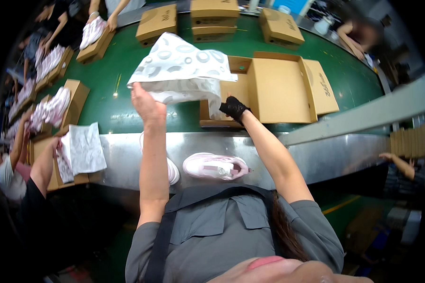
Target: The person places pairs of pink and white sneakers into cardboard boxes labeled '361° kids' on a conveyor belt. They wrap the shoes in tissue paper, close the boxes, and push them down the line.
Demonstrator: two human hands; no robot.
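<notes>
A sheet of white wrapping paper [184, 63] with grey ring prints is raised over the belt, its right end hanging into an opened brown shoebox [283, 89]. My left hand [148, 106] pinches the paper's near left edge. At the box's near side, my right hand [235, 108], in a black fingerless glove, is closed at the paper's hanging right edge. A white and pink sneaker [215, 166] lies on its side on the metal ledge in front of me. Another sneaker [173, 170] is mostly hidden behind my left forearm.
Closed shoeboxes [215, 13] stand along the far side of the green belt [113, 108]. A slanted metal bar [344, 120] crosses at right. On the left, co-workers handle boxes of sneakers [52, 108] and a sheet of paper [87, 148]. Another person sits at far right.
</notes>
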